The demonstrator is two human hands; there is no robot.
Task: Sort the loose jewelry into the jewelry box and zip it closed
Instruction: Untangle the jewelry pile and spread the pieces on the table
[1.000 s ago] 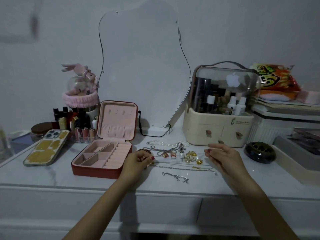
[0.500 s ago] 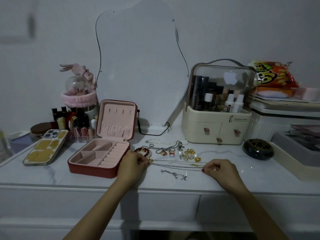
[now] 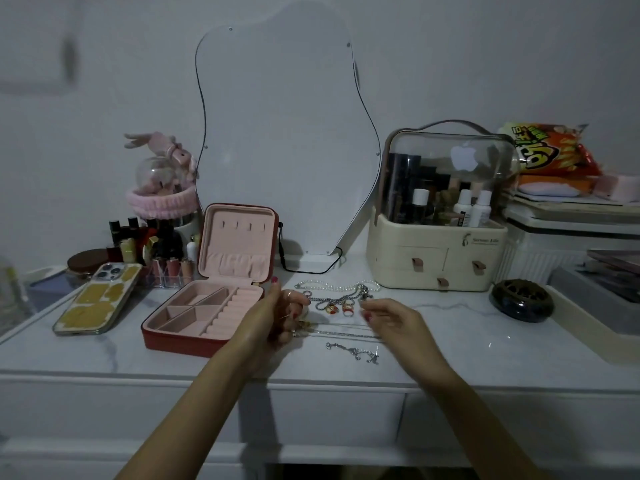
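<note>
The red jewelry box [image 3: 180, 345] lies open at centre left, its pink compartments bare and its lid [image 3: 239, 244] upright. To its right the loose jewelry is spread out: a pearl necklace [image 3: 332, 286], a chunky silver chain [image 3: 329, 299], two gold rings [image 3: 341, 307], a thin chain [image 3: 343, 336] and a silver bracelet [image 3: 353, 351]. My left hand [image 3: 273, 317] hovers beside the box's right edge, its lower fingers curled round the gold end of a thin chain. My right hand [image 3: 388, 318] is over the pile, fingers curled and seemingly pinching that chain's other end.
A phone [image 3: 97, 299] lies left of the box, with lip glosses [image 3: 169, 268] behind it. A wavy mirror [image 3: 284, 133] leans on the wall. A cream cosmetic organizer [image 3: 436, 258], a dark round dish [image 3: 523, 301] and a tray [image 3: 588, 327] stand to the right.
My right hand went down to the chain's far end, then drew left and up toward the left hand. My left hand lifted slightly off the table, opening its upper fingers.
</note>
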